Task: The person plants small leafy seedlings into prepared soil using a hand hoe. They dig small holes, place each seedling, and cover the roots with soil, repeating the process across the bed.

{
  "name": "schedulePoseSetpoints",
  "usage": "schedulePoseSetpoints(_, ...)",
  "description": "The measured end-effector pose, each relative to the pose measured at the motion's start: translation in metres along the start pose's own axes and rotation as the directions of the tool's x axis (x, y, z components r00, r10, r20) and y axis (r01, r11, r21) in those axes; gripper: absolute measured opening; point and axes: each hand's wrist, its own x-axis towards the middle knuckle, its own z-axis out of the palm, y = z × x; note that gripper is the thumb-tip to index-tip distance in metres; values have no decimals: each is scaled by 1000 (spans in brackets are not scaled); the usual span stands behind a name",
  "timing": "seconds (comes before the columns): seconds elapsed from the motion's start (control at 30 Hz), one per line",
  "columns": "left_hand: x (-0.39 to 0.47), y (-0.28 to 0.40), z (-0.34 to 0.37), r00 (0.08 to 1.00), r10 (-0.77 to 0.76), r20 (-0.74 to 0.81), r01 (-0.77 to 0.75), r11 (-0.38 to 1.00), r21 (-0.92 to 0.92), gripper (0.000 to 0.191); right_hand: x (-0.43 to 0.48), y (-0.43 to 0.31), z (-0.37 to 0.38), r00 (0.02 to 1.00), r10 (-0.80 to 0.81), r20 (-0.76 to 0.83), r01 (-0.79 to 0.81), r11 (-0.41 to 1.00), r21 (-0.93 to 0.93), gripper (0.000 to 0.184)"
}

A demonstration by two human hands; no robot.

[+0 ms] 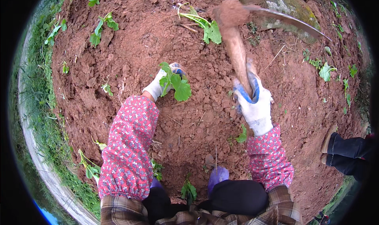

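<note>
My left hand (165, 79), in a white glove with blue coating, is low at the reddish soil, its fingers partly hidden behind the green leaves of a seedling (179, 85). Those fingers look curled around the plant's stem, near the ground. In my right hand (251, 100), gloved the same way, is the wooden handle of a hoe (237, 47). The soil-caked head of the hoe is raised at the upper right, its curved metal blade pointing right. A wilted leafy seedling (211, 31) lies on the soil left of the hoe head.
A mossy rock (281, 8) sits behind the hoe blade. More seedlings (103, 28) are scattered over the soil. Grass and a pale concrete edge (44, 162) run along the left. Another person's legs in dark trousers (349, 148) are at the right. My purple boots (217, 176) stand below.
</note>
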Motion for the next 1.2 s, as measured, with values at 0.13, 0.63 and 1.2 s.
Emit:
schedulePoseSetpoints(0.13,3,-2,-7,999,-21,-44,23,999,43,23,-8,10,36,992,97,75,-80,975,-206,43)
schedulePoseSetpoints(0.63,-90,65,27,819,554,-151,-151,461,874,58,-93,60,66,763,633,133,-644,726,243,73)
schedulePoseSetpoints(1.2,141,155,74,698,700,-152,492,-315,812,73,-59,83,88,868,497,-18,-495,861,-120,84)
